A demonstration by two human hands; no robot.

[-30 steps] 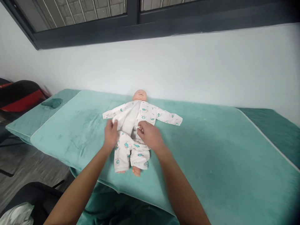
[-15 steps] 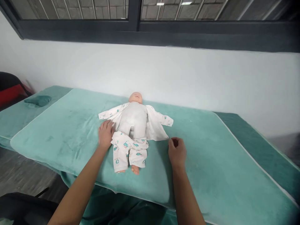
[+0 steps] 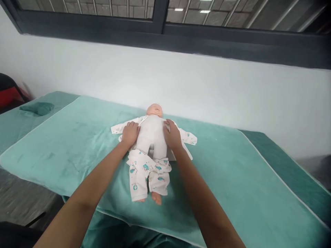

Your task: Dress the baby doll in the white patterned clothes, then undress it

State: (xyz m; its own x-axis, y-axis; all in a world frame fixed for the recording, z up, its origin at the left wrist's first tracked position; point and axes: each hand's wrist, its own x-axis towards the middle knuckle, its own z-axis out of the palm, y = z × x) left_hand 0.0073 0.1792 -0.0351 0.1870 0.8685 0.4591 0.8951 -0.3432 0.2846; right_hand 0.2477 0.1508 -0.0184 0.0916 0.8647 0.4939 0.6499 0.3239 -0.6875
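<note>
A baby doll point(image 3: 151, 134) with a white cloth body lies face up, its head at the wall side. Its patterned shirt point(image 3: 190, 138) is spread open, both sleeves stretched out sideways. Patterned trousers point(image 3: 139, 184) sit low on its legs, with the feet showing below the cuffs. My left hand point(image 3: 130, 133) rests flat along the torso's left side, over the shirt, fingers stretched out. On the torso's other side, my right hand point(image 3: 172, 135) lies with fingers stretched and thumb apart. It covers part of the shirt's right front.
A pale green sheet point(image 3: 222, 186) covers the bed under the doll. The bed's left end has a face hole point(image 3: 38, 108). Behind the bed rises a white wall point(image 3: 219, 93) below a dark window frame point(image 3: 219, 46). A black and red chair point(image 3: 9, 91) stands at far left.
Both hands have moved up and inward to the torso's sides. My right hand has come from beside the shirt's lower corner and opened. The shirt's right front is partly gathered under it.
</note>
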